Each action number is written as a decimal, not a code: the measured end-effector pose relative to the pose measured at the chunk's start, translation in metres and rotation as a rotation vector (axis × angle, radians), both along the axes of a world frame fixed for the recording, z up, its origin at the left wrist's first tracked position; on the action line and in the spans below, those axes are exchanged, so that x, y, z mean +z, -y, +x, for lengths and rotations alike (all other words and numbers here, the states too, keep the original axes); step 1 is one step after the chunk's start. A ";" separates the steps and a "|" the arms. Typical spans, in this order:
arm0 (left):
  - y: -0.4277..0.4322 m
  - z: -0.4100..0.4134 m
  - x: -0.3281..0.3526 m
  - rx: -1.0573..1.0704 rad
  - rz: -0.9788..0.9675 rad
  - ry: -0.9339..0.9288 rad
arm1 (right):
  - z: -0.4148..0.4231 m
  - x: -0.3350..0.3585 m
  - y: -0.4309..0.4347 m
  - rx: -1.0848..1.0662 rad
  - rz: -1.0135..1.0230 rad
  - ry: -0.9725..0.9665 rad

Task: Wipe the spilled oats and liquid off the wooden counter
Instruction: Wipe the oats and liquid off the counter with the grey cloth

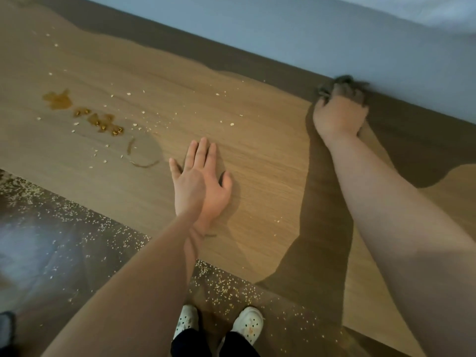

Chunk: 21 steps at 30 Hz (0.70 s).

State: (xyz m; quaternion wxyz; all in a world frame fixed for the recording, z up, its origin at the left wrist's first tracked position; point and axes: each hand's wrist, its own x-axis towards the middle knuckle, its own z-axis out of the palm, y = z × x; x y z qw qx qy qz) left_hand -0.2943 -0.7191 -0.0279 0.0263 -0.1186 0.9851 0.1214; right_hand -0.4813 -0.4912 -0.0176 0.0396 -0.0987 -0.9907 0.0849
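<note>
Looks barely started: amber liquid (58, 100) and oats (128, 94) sit unwiped on the left of the worktop (257, 119). The spill's long axis runs diagonally, far-left to near-right, toward the left hand (201, 184), which lies flat with fingers straight. Right hand (338, 117) has its fingers curled round a dark cloth (343, 83) at the wall, well apart from the spill.

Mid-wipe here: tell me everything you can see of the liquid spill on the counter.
The liquid spill is amber-brown and glossy, on the left part of the wooden counter: one larger puddle, then a chain of small blobs running toward the near edge, ending in a thin streak and a curved ring round a dull patch. Oat flakes lie scattered about it. Neither hand touches it; the left hand lies flat to its right.
</note>
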 end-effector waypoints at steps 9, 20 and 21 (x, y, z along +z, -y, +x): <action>0.000 0.000 0.002 -0.002 -0.009 0.009 | 0.038 0.007 -0.038 0.573 0.082 0.067; 0.001 0.000 0.000 0.004 0.007 -0.007 | 0.073 0.003 0.011 0.691 -0.004 0.068; 0.001 0.000 -0.001 0.005 0.006 -0.010 | 0.099 0.003 0.005 0.782 -0.009 0.073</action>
